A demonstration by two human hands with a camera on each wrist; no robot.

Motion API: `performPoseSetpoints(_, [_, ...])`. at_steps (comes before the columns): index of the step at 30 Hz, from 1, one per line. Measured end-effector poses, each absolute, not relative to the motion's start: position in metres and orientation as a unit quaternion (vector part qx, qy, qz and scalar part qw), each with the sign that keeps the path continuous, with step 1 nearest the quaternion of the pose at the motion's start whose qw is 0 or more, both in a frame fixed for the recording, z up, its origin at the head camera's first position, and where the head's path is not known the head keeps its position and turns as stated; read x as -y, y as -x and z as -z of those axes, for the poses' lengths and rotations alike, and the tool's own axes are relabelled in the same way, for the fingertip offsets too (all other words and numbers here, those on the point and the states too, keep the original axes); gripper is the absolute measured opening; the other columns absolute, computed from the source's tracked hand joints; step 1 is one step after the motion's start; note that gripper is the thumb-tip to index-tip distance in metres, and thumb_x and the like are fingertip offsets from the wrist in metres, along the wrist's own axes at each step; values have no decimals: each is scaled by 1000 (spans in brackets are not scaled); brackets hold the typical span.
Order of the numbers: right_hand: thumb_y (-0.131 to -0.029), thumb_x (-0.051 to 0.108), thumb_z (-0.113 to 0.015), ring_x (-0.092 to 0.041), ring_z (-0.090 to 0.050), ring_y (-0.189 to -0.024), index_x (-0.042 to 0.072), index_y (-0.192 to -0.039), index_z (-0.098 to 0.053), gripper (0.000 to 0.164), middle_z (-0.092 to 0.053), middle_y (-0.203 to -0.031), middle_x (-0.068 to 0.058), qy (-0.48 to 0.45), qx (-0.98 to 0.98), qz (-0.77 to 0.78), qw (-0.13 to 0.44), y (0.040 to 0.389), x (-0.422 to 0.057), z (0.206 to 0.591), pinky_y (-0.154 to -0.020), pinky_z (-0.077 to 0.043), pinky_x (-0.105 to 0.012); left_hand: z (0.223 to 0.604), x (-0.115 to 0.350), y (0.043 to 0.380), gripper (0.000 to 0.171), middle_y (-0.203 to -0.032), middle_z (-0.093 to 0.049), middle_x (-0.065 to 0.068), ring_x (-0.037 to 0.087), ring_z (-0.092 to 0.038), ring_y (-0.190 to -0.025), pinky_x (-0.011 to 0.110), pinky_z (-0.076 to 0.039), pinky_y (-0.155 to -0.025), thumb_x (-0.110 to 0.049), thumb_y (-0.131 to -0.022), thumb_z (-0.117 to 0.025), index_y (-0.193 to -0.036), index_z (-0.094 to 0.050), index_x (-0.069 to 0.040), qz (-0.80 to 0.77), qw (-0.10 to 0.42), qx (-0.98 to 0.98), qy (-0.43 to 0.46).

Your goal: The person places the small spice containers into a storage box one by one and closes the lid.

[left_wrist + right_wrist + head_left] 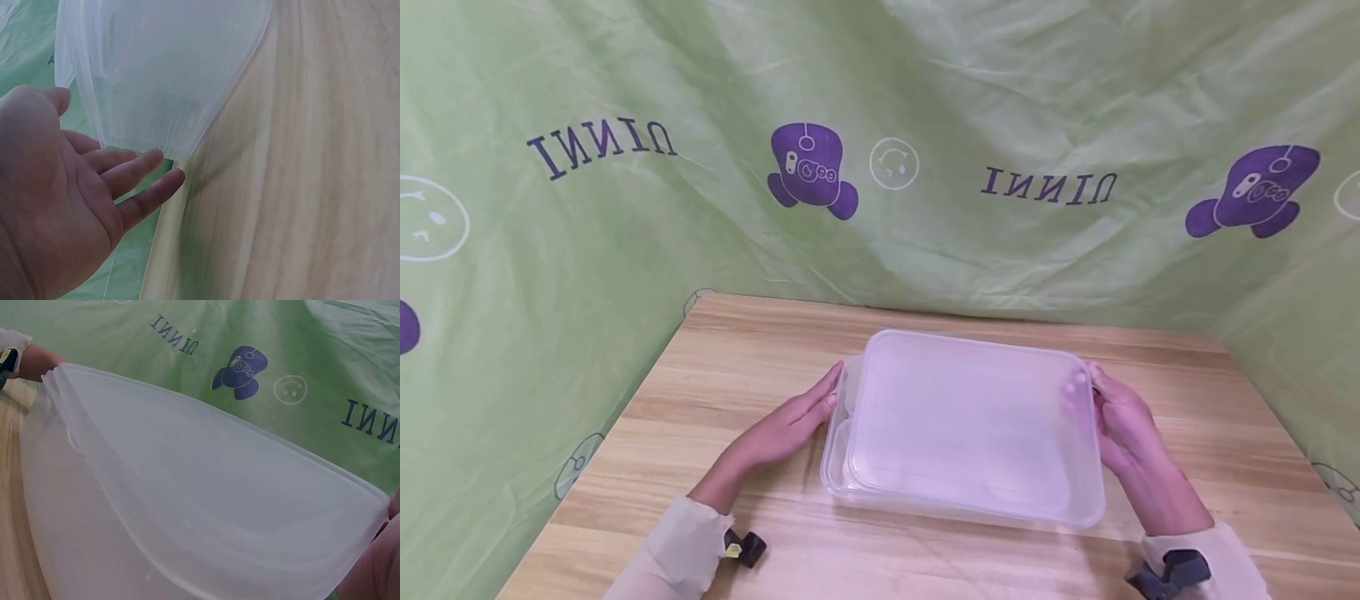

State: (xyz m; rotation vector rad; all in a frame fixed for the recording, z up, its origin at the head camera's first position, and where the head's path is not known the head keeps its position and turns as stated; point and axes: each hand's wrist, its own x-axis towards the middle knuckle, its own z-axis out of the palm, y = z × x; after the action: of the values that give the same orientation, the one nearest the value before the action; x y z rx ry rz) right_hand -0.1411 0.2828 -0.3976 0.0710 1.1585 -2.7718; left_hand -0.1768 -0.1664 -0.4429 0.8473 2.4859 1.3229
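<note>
A translucent rectangular plastic container (962, 510) sits low over the table's middle. Its flat, round-cornered lid (962, 408) lies over the top, shifted so that rounded inner rims show at the left end. My left hand (793, 425) is at that end; in the left wrist view its fingers (140, 175) reach out to the container's wall, fairly straight and spread. At the opposite end my right hand (1127, 421) grips the container near the far corner, and its fingertips show as pale spots through the plastic. Most of that hand lies outside the right wrist view.
The wood-grain table (760, 350) extends around the container. A green curtain (955, 250) printed with purple figures and mirrored lettering hangs behind it and along both sides. Dark straps (1168, 575) are on both sleeves.
</note>
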Motion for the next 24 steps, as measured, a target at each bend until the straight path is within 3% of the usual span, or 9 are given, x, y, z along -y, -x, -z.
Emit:
performPoseSetpoints(5, [-109,28,-51,-6,-63,-73,12,-91,-73,32,-66,-82,5,-73,-480,874,20,142,-278,398,-66,-54,-19,441,161,173,62,-169,-2,19,32,-7,-154,49,-11,-122,-31,-115,-28,-164,-2,-2,-458,95,-836,-288])
performPoseSetpoints(11, [-108,33,-52,-4,-59,-73,18,-89,-71,32,-61,-81,9,-105,-537,837,5,144,-276,401,-65,-52,-19,443,152,171,66,-169,9,20,33,1,-155,52,-6,-122,-28,-114,-30,-163,8,-5,-466,87,-825,-308])
performPoseSetpoints(18, [-108,38,-51,-3,-59,-72,21,-90,-70,32,-61,-81,10,-122,-575,809,-2,145,-274,407,-63,-52,-19,445,146,168,64,-170,17,9,30,12,-155,58,-3,-121,-29,-113,-33,-166,0,-14,-471,73,-820,-317])
performPoseSetpoints(24, [-108,42,-52,-3,-57,-74,23,-90,-68,31,-59,-82,12,-146,-608,781,-9,145,-271,409,-65,-51,-21,447,143,166,66,-169,17,10,36,11,-154,63,-3,-119,-26,-112,-40,-166,-4,-11,-475,62,-816,-324])
